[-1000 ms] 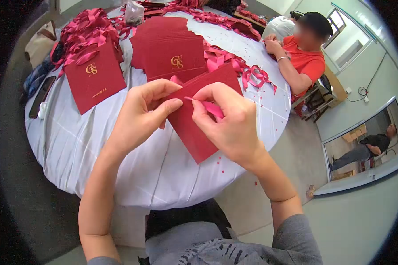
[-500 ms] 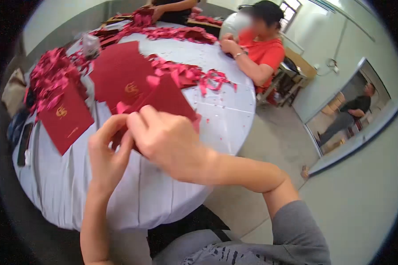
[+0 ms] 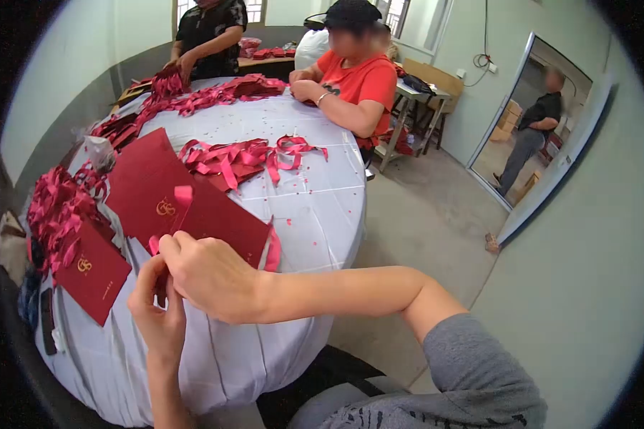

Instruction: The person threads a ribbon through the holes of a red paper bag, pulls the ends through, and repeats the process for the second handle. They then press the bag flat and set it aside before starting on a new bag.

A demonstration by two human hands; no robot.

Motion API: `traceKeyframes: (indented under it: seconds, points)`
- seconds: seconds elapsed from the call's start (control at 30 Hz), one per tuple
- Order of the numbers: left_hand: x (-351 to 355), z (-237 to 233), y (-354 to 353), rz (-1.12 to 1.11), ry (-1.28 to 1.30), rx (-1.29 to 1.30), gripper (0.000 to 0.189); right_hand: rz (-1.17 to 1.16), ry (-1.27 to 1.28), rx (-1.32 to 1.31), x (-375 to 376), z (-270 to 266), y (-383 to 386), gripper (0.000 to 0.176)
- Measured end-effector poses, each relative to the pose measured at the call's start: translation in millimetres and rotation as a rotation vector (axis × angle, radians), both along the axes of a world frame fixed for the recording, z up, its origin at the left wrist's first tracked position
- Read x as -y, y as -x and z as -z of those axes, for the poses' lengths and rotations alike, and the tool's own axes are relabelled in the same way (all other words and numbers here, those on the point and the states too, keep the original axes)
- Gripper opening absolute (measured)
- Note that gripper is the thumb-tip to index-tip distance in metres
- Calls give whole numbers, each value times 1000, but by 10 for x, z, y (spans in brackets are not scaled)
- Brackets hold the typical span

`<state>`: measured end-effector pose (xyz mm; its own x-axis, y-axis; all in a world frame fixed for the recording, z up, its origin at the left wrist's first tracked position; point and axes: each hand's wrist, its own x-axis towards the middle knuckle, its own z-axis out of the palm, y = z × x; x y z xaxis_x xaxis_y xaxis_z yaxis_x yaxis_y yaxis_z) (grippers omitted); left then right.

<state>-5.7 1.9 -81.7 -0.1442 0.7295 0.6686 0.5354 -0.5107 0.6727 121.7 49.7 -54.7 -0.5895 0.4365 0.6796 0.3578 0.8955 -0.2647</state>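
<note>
My left hand (image 3: 161, 307) and my right hand (image 3: 211, 275) meet at the lower edge of a dark red card (image 3: 225, 214) with pink ribbon on it. Both hands have their fingers pinched on the card and ribbon, and the exact grip is partly hidden behind the fingers. A large red sheet (image 3: 139, 179) with a gold emblem lies just beyond them. To the left, another red card (image 3: 93, 272) with a gold emblem rests against a heap of pink ribbons (image 3: 61, 207).
The round table has a white cover (image 3: 315, 207). Ribboned red pieces (image 3: 243, 161) lie mid-table. A person in red (image 3: 358, 86) and one in black (image 3: 211, 36) work across it. Another person (image 3: 540, 125) stands in the doorway. A dark phone-like object (image 3: 48, 322) lies at left.
The view has shifted, so the table sits further left and more of the room shows. My hands stay together at the card, whose ribbon end now stands up above my fingers.
</note>
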Motion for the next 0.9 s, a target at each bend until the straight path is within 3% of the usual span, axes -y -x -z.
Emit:
traceKeyframes:
  seconds: [0.27,0.37,0.43,0.5,0.53,0.63,0.7,0.73,0.8,0.9]
  points:
    - [47,-104,30,44,163,78,17,-32,18,-104,-22,-92,-157,15]
    - [78,-261,53,71,20,-182,20,114,-38,22,76,-192,-238,16]
    - [91,-408,109,79,-32,-406,25,215,-218,81,156,-296,-314,15]
    - [170,-516,-52,147,83,-159,29,302,-330,129,203,-390,-366,12]
    - [182,-527,-57,165,169,-162,32,272,-328,139,192,-419,-391,13]
    - [89,-441,-88,125,62,-344,25,39,-149,261,-70,-420,-456,15]
    - [85,-429,-91,124,13,-362,21,-107,212,452,-230,-602,-500,20]
    - [83,-429,-101,110,1,-384,20,-221,202,396,-365,-580,-489,27]
    - [43,-392,-68,116,-48,-413,19,-318,426,649,-430,-773,-443,22]
    - [58,-290,-85,92,-22,-295,21,-353,601,675,-558,-875,-412,23]
